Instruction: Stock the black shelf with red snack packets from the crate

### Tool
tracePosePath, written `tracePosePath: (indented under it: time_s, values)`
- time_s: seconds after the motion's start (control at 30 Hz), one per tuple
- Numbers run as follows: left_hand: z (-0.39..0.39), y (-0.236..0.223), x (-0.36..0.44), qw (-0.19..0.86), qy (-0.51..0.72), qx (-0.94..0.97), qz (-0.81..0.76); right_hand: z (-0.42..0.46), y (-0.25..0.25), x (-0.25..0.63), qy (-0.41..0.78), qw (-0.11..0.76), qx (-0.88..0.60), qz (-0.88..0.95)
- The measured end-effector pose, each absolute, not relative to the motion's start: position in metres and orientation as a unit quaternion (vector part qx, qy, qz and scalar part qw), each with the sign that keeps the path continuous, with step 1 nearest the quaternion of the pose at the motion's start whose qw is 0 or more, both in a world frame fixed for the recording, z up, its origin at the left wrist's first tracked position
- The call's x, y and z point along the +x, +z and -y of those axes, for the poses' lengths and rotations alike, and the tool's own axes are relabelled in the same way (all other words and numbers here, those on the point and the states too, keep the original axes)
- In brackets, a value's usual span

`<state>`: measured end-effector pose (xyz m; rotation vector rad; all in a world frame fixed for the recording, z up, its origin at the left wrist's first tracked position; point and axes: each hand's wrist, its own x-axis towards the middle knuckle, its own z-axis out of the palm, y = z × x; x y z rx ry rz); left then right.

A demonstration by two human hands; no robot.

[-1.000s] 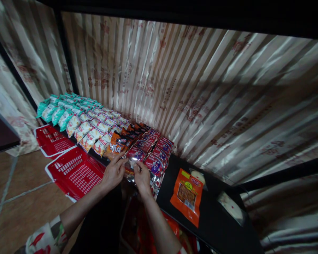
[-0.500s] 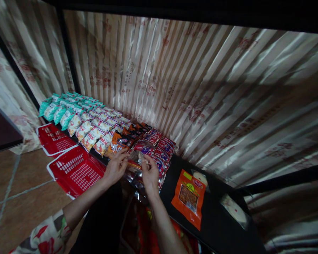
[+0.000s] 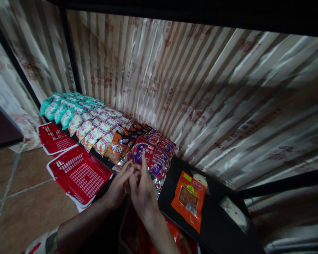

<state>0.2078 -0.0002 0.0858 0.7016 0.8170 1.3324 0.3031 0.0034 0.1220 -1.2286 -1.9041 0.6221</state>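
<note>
My left hand (image 3: 120,187) and my right hand (image 3: 143,190) meet at the near edge of a stack of dark red snack packets (image 3: 161,155). The fingers of both are curled together around something small and brownish, mostly hidden. My right index finger points upward, in front of a larger-looking dark red packet (image 3: 145,150) with a purple figure on it. Whether my fingers grip that packet, I cannot tell. Shiny clear wrapping shows on either side of my fingers. Orange snack bags (image 3: 116,146) stand just left of the packets.
White bags (image 3: 92,137) and teal bags (image 3: 60,113) line the black shelf (image 3: 217,215) farther left. Red baskets (image 3: 82,173) stand on the tiled floor below. An orange packet (image 3: 189,197) and flat clear packs (image 3: 234,211) lie to the right. A pleated curtain hangs behind.
My hands have drawn together and slightly toward me, away from the clear-topped packet they were handling. The dark red packet's printed face now shows upright in front of the stack.
</note>
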Motion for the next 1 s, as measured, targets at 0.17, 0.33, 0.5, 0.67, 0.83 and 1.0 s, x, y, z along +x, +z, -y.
tracePosePath:
  time_s: [0.17, 0.33, 0.5, 0.67, 0.83, 1.0]
  values:
    - [0.001, 0.077, 0.193, 0.679, 0.557, 0.237, -0.415, -0.005, 0.100, 0.311, 0.210, 0.391, -0.506, 0.740]
    - [0.008, 0.077, 0.174, 0.727, 0.479, 0.236, -0.432, -0.012, 0.076, 0.336, 0.183, 0.407, -0.599, 0.665]
    - [0.015, 0.074, 0.166, 0.773, 0.426, 0.286, -0.373, -0.013, 0.049, 0.343, 0.304, 0.428, -0.589, 0.614]
    - [0.006, 0.075, 0.160, 0.740, 0.434, 0.328, -0.395, -0.022, 0.050, 0.336, 0.345, 0.455, -0.555, 0.605]
    - [-0.014, 0.074, 0.153, 0.644, 0.494, 0.341, -0.475, -0.048, 0.058, 0.329, 0.310, 0.456, -0.532, 0.643]
    - [-0.029, 0.067, 0.152, 0.560, 0.512, 0.398, -0.515, -0.079, 0.056, 0.320, 0.286, 0.429, -0.537, 0.668]
